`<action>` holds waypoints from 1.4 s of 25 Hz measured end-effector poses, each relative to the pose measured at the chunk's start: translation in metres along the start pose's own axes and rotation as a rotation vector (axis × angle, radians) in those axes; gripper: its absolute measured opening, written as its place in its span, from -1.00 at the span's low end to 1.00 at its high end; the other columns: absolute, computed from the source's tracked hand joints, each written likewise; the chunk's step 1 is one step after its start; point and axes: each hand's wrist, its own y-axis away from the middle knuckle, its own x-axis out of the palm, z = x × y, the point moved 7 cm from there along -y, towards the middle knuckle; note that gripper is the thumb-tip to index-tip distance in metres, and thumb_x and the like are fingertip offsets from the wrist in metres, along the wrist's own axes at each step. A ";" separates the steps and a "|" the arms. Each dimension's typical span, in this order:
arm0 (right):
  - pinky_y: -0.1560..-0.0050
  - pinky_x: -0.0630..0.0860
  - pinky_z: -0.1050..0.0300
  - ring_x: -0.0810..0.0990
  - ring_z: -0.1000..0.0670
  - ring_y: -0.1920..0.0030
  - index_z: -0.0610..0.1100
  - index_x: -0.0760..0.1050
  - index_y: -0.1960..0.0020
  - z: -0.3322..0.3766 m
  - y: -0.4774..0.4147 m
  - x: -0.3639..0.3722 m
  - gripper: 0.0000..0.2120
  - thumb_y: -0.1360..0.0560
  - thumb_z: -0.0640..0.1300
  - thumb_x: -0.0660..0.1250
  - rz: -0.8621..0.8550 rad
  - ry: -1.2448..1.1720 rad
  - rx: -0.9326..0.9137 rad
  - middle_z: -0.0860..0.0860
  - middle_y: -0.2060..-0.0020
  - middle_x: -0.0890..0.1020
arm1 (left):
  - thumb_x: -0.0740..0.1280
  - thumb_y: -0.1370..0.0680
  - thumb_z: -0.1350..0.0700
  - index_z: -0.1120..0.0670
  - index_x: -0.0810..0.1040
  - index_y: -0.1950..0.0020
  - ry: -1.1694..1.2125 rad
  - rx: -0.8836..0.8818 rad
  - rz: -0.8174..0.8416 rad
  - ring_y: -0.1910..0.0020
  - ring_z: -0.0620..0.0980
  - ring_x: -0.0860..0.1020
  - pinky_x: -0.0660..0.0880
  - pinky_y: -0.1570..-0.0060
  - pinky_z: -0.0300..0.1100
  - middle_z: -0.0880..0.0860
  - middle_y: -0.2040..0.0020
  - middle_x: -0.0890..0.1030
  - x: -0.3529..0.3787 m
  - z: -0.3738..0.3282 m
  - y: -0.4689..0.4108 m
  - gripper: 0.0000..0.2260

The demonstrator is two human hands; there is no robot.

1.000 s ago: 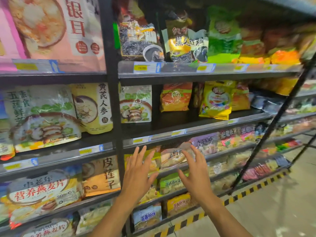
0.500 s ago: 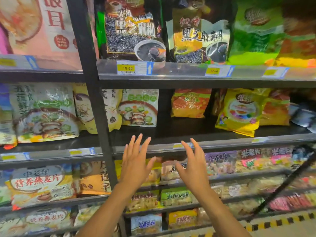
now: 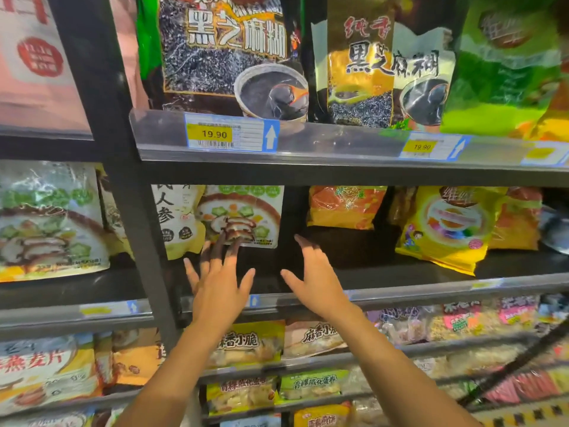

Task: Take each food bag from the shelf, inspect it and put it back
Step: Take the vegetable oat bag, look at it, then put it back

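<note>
We see two hands, both spread flat, gripping nothing. Left hand [image 3: 218, 288] fingertips overlap the bottom edge of the one mushroom soup bag [image 3: 243, 211]; contact unclear. Right hand [image 3: 317, 285] sits just right of that bag. Two above it: dark sesame bag [image 3: 221, 50], gold sesame bag [image 3: 363, 72].

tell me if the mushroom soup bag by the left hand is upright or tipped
Upright: the mushroom soup bag stands on its bottom edge with its printed face forward.
</note>
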 end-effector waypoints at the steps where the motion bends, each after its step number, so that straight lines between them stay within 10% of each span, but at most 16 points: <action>1: -0.45 0.45 -0.09 0.39 -0.14 -0.50 -0.03 0.12 -0.68 -0.001 -0.009 0.007 -0.20 -0.57 0.10 0.42 0.031 -0.014 0.005 -0.10 -0.51 0.42 | 0.33 -0.62 -0.19 0.00 0.29 -0.64 -0.006 0.005 -0.006 -0.63 0.27 0.20 -0.06 -0.57 0.45 0.16 -0.62 0.33 0.001 0.001 -0.002 -0.38; 12: -0.33 0.58 -0.24 0.56 -0.20 -0.37 -0.08 0.32 -0.53 -0.015 -0.119 0.071 -0.32 -0.49 -0.13 0.52 0.072 -0.550 0.331 -0.12 -0.40 0.54 | 0.37 -0.52 -0.33 -0.25 -0.05 -0.60 -0.022 -0.075 0.053 -0.70 0.14 -0.04 -0.06 -0.60 0.36 0.03 -0.69 0.17 0.017 0.010 -0.012 -0.19; 20: 0.00 0.62 -0.08 0.68 -0.16 -0.07 -0.15 0.51 -0.09 -0.032 -0.114 0.050 -0.76 -0.56 -0.06 0.49 0.027 -0.206 0.204 -0.08 0.01 0.67 | 0.39 -0.49 -0.35 -0.25 -0.17 -0.66 0.010 -0.100 0.100 -0.71 0.10 -0.08 -0.02 -0.62 0.32 -0.05 -0.72 0.03 0.021 0.010 -0.017 -0.06; 27: 0.14 0.61 0.29 0.70 0.15 0.13 -0.12 0.54 -0.27 -0.092 -0.060 0.001 -0.68 -0.55 -0.27 0.48 0.040 -0.284 0.122 0.14 0.10 0.68 | 0.44 -0.47 -0.33 -0.03 -0.22 -0.70 0.104 -0.147 0.197 -0.70 0.06 -0.05 0.14 -0.62 0.12 0.03 -0.73 0.00 0.027 0.018 -0.021 0.09; 30: 0.03 0.72 0.04 0.78 0.08 0.15 -0.11 0.57 -0.12 -0.127 -0.036 -0.024 -0.88 -0.60 -0.20 0.45 0.065 -0.291 0.144 -0.01 0.14 0.78 | 0.45 -0.47 -0.34 0.01 -0.27 -0.70 0.232 -0.170 0.365 -0.70 0.05 -0.08 0.16 -0.60 0.02 0.05 -0.74 -0.08 0.042 0.021 -0.036 0.13; 35: 0.00 0.73 0.02 0.80 -0.05 0.07 -0.03 0.58 -0.16 -0.141 -0.004 -0.056 -0.85 -0.63 -0.19 0.42 0.112 -0.415 0.103 -0.01 0.09 0.76 | 0.53 -0.43 -0.27 -0.07 -0.09 -0.71 0.461 -0.217 0.596 -0.60 0.11 0.31 0.33 -0.53 0.07 0.00 -0.67 0.25 0.075 0.002 -0.060 0.07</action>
